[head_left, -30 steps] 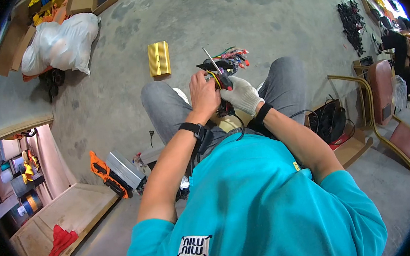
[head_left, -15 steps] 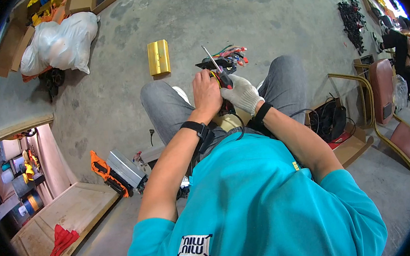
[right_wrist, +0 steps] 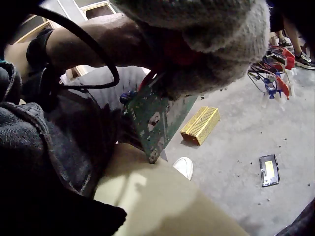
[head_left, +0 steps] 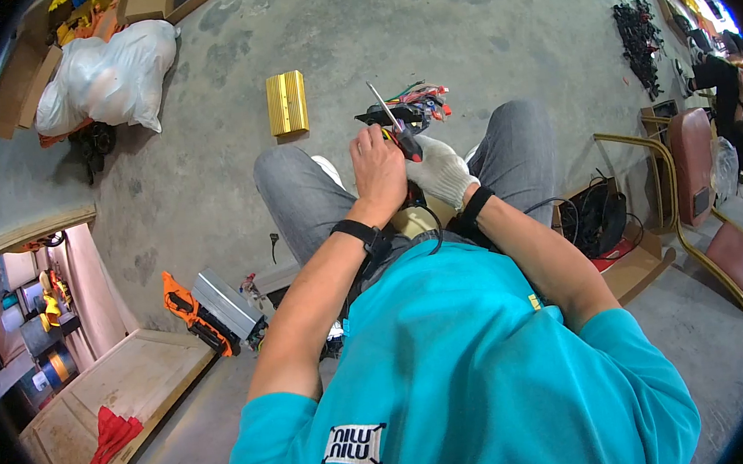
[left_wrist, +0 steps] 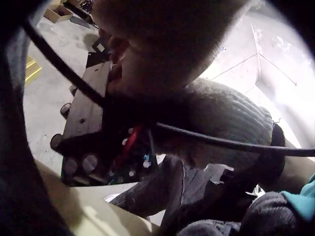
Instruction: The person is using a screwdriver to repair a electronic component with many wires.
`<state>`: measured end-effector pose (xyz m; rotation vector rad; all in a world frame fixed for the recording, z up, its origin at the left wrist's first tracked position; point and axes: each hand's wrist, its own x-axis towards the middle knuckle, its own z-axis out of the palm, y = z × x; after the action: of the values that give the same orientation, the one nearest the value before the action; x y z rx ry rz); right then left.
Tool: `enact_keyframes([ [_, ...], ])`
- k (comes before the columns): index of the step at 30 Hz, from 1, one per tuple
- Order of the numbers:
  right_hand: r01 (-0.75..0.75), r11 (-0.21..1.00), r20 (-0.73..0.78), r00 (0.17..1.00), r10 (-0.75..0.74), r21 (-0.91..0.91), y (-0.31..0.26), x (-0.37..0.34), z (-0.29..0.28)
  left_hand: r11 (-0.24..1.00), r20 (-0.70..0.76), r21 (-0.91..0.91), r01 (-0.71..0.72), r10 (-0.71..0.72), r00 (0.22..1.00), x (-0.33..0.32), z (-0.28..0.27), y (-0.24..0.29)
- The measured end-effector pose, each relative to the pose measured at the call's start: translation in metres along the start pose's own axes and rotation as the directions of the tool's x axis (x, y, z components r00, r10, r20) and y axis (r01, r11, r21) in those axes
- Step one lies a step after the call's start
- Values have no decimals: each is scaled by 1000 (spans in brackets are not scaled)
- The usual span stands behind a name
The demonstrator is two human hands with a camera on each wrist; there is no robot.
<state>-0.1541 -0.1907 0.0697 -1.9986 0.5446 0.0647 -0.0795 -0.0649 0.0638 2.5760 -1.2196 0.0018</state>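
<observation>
The bare left hand (head_left: 380, 174) has its fingers bent at the circuit board, whose metal bar (left_wrist: 88, 103) and round capacitors show in the left wrist view. In the right wrist view the board's green underside (right_wrist: 160, 115) tilts below the gloved hand. The white-gloved right hand (head_left: 440, 173) grips a screwdriver (head_left: 408, 143) by its red and black handle, the shaft slanting up and left. Both hands nearly touch, between the knees. The screwdriver's lower handle and most of the board are hidden in the head view.
A gold ribbed case (head_left: 288, 103) lies on the floor ahead, left of a bundle of wires and connectors (head_left: 418, 104). A black cable (left_wrist: 221, 140) crosses near the hands. On the right are a cardboard box (head_left: 644, 266) and a chair (head_left: 736, 257); a white bag (head_left: 111, 78) sits far left.
The left hand has shifted slightly right, closer to the gloved hand, and now covers more of the yellow wire. The right hand and screwdriver have barely moved.
</observation>
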Motion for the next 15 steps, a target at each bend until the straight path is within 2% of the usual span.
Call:
enact_keyframes([
  [5,54,996,-13,998,-53,72,2,1,0,998,15,58,-24,23,1000,3,-4,3],
  [8,103,994,-29,994,-102,26,20,6,7,995,19,91,-42,40,999,4,-4,6],
  [13,22,1000,3,1000,-22,-2,8,4,-2,992,32,92,-91,89,996,4,-1,4],
  [15,-8,1000,21,1000,8,14,8,3,-4,983,-22,142,-116,120,993,3,3,1],
])
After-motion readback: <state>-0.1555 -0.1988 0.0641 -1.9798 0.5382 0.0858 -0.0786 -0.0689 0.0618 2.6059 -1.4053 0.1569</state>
